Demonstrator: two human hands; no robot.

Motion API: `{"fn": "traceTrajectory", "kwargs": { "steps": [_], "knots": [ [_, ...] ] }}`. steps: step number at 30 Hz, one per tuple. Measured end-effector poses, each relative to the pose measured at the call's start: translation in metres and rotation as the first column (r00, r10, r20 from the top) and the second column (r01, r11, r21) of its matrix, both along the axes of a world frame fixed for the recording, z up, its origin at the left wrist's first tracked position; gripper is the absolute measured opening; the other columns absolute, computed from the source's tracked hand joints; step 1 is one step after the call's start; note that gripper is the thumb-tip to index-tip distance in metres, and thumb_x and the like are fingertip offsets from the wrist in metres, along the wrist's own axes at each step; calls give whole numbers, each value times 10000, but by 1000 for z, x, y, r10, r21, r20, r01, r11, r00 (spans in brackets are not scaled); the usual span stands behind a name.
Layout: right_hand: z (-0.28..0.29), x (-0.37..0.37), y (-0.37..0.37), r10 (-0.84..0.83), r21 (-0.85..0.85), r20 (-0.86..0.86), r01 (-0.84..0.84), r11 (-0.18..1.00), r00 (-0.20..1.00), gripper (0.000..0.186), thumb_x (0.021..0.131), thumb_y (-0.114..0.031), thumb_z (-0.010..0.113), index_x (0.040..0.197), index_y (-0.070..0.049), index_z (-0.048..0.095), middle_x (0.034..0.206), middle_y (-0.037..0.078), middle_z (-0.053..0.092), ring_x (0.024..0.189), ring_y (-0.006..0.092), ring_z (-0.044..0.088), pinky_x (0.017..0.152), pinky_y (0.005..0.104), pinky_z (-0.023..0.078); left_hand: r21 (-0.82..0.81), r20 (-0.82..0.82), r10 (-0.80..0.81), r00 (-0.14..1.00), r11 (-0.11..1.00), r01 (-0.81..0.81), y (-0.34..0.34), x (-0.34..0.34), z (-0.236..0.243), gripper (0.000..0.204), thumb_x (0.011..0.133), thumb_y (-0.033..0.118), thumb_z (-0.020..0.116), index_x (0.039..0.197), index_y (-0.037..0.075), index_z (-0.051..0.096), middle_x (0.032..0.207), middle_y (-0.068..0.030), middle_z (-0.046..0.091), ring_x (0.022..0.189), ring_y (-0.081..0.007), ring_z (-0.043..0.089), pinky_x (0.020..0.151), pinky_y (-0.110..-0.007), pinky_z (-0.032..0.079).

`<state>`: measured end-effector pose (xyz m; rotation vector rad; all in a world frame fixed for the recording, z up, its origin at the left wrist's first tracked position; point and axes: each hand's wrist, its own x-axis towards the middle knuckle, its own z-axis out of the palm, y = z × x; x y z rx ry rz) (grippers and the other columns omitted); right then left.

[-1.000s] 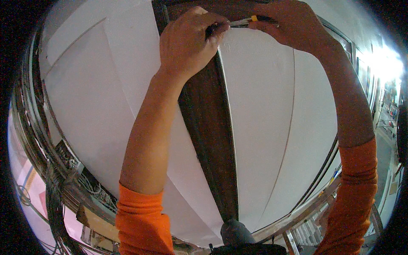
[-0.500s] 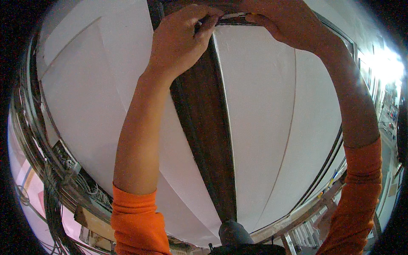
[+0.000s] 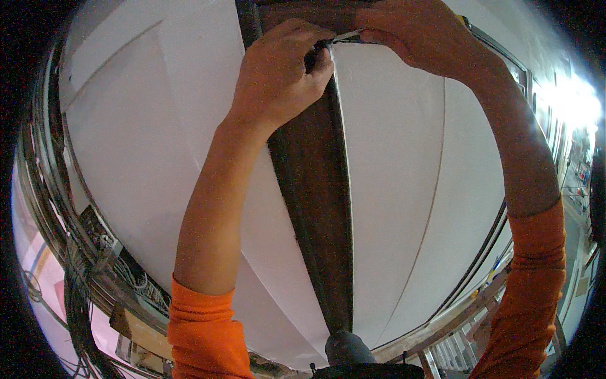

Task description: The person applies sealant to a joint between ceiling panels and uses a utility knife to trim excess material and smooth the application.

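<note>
Both my arms, in orange sleeves, reach up to the top of a dark brown beam (image 3: 315,183) running between white panels. My left hand (image 3: 278,79) is closed, thumb and fingers pinched at the panel's upper corner; a small dark bit shows there, but I cannot make out what it is. To its right, my right hand (image 3: 420,38) is closed with its fingertips on a thin pale strip (image 3: 348,36), which spans the short gap toward my left fingertips. Whether the strip is a tool or a piece of trim I cannot tell. The right fingers are partly hidden in shadow.
White panels (image 3: 391,164) with thin seams flank the beam. Bundled dark cables (image 3: 79,284) hang along the left side. A grey rounded post-like thing (image 3: 348,348) stands at the bottom centre. A ladder (image 3: 451,354) is at the lower right, and a bright lamp (image 3: 577,101) glares beyond.
My left hand appears slightly further right and lower, nearer my right hand. Less of the pale strip shows between them. The whole view has shifted a little.
</note>
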<state>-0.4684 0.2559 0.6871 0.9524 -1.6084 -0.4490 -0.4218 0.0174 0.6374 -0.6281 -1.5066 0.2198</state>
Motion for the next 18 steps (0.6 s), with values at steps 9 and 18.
{"fn": "traceTrajectory", "kwargs": {
  "steps": [9,18],
  "knots": [
    [-6,2,5,-13,-28,11,13,1000,1000,152,1021,-244,606,999,-94,620,899,73,669,857,248,686,705,438,579,35,50,0,999,999,-1,8,6,-6,210,891,181,695,1066,83,758,1075,-101,730,1007,-300,708,895,-410,586],
    [-12,-2,9,-18,-19,-46,17,1000,999,151,1012,-241,619,999,-90,625,879,65,665,810,243,680,697,427,582,10,57,-22,998,1000,21,7,5,-7,236,891,184,715,1093,65,739,1115,-136,726,1041,-332,711,912,-415,575]
  ]
}}
